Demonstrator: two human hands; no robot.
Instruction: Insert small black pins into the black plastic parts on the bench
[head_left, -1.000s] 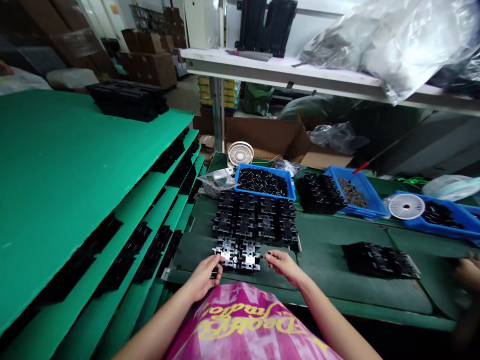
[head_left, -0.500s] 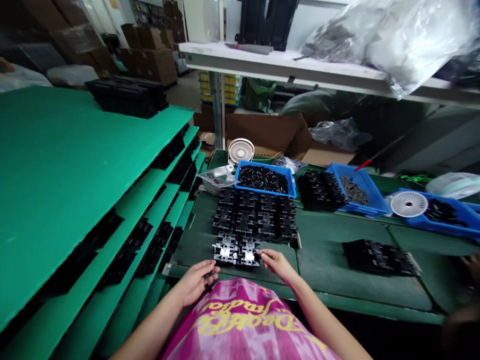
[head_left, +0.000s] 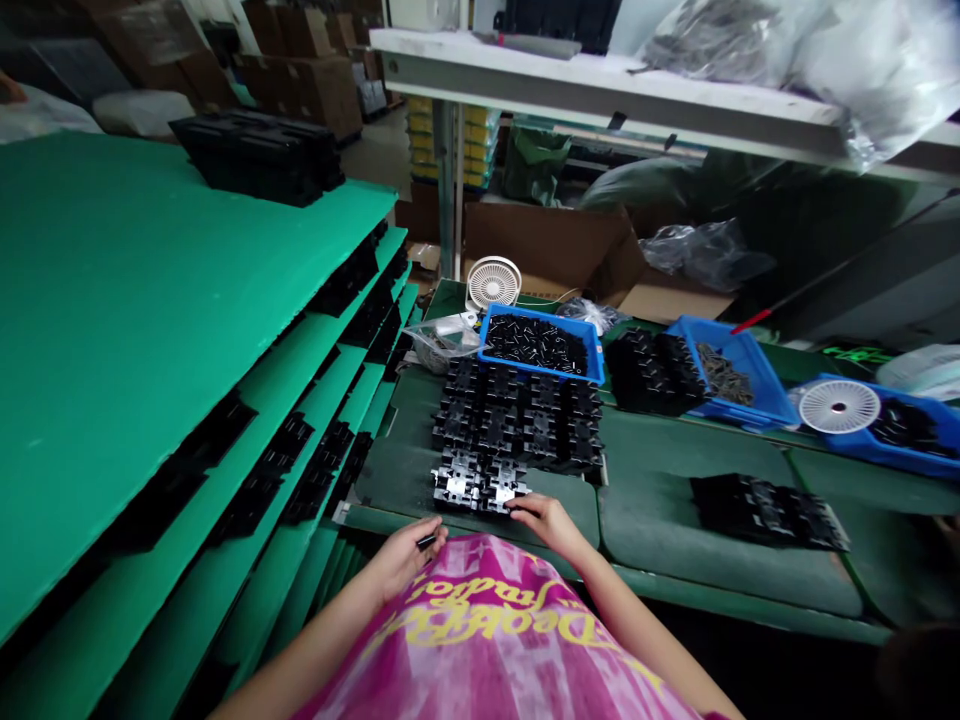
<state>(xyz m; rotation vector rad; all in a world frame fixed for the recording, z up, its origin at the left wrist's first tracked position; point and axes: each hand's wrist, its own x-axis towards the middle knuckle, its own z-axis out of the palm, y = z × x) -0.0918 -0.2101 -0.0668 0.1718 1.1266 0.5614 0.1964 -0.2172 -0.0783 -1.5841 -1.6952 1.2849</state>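
My left hand is closed around a small black rod-like piece, just in front of the bench edge near the pink apron. The fingers of my right hand are pinched at the near right corner of a shiny black moulded plastic part; whatever lies between the fingertips is too small to make out. Beside that part sits a matching black part. Behind these two, rows of similar black parts stand close together on the green bench.
A blue tray of small black pins stands behind the rows. Further right are another blue tray with metal pins, a white fan and more black parts. Stacked green boards rise at left; a white shelf crosses above.
The view has shifted slightly. My right hand has moved a little left along the near edge of the black part. My left fingers have closed more around the small black piece.
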